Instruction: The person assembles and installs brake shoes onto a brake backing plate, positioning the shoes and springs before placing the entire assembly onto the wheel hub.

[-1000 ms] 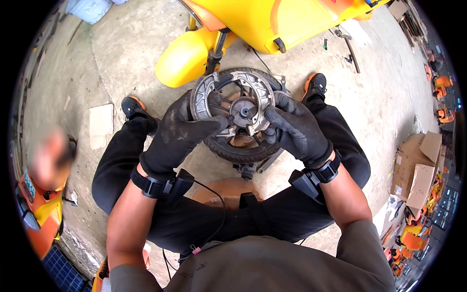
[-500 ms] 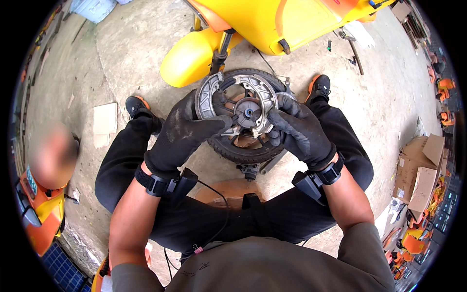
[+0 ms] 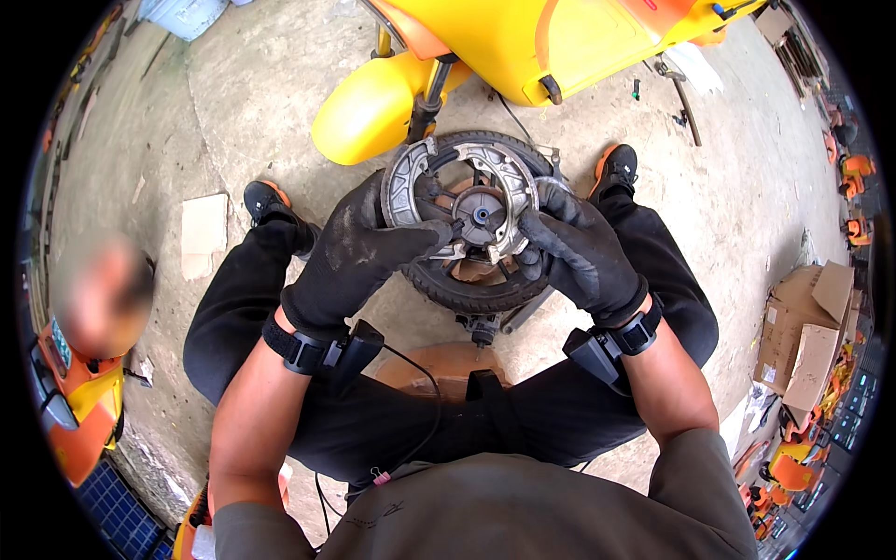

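Note:
Two curved metal brake shoes are held up over a wheel between my knees. My left hand [image 3: 359, 247], in a black glove, grips the left brake shoe [image 3: 399, 191] with its thumb across the lower end. My right hand [image 3: 586, 247], gloved too, is closed on the right brake shoe [image 3: 520, 187]. The shoes face each other as an open ring, their ends close together at top and bottom. Through the ring shows the hub [image 3: 482, 217] of the wheel, whose black tyre [image 3: 467, 297] lies flat below. Fingers under the shoes are partly hidden.
A yellow motorbike [image 3: 597, 47] with a yellow front mudguard [image 3: 359, 117] stands just beyond the wheel. A cardboard piece [image 3: 203, 233] lies left, a metal bar [image 3: 688, 112] far right. An opened cardboard box [image 3: 801, 327] is at right; a person [image 3: 103, 299] is at left.
The view has shifted very slightly. Both hands keep the same hold on the brake shoes, which stay over the wheel.

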Tool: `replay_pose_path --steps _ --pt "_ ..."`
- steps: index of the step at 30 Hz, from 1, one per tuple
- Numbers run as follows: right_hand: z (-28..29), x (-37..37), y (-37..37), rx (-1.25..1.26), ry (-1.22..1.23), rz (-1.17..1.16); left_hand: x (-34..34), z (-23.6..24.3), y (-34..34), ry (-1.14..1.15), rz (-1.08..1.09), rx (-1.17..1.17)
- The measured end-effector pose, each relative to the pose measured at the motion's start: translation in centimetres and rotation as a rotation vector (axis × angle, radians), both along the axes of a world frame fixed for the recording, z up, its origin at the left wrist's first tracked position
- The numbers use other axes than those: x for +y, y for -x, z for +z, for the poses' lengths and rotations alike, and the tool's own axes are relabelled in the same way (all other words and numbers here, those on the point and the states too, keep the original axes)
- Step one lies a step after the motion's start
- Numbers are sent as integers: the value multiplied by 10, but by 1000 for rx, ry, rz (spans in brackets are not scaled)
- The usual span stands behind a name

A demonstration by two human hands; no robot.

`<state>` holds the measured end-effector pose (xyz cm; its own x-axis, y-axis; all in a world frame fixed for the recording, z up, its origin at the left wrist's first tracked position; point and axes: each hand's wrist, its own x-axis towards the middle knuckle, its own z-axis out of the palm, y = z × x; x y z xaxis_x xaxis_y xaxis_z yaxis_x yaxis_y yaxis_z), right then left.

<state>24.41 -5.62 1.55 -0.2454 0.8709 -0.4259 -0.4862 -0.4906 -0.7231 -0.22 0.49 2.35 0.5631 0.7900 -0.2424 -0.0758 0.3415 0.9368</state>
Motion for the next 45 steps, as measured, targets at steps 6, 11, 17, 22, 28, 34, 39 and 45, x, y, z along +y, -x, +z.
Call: replay_pose_path --steps 6,11,17,22,28,34,39,45 --pt "-4 -1 -1 -14 -33 5 1 4 0 14 -23 34" --pt "-6 0 -1 -14 -51 2 0 5 -2 -16 -3 42" --pt "-6 1 -2 -24 -77 -72 0 4 -1 25 -5 52" --pt "-3 2 -8 -49 -92 10 0 5 1 42 -2 19" --pt "-28 -1 -4 -334 -293 -58 0 4 1 64 -8 34" --pt "-12 2 -2 -175 -274 30 1 7 1 97 3 44" --pt "-13 1 6 -349 -412 53 0 2 2 34 15 30" --pt "-12 -1 6 -317 -314 17 0 3 4 43 11 45"
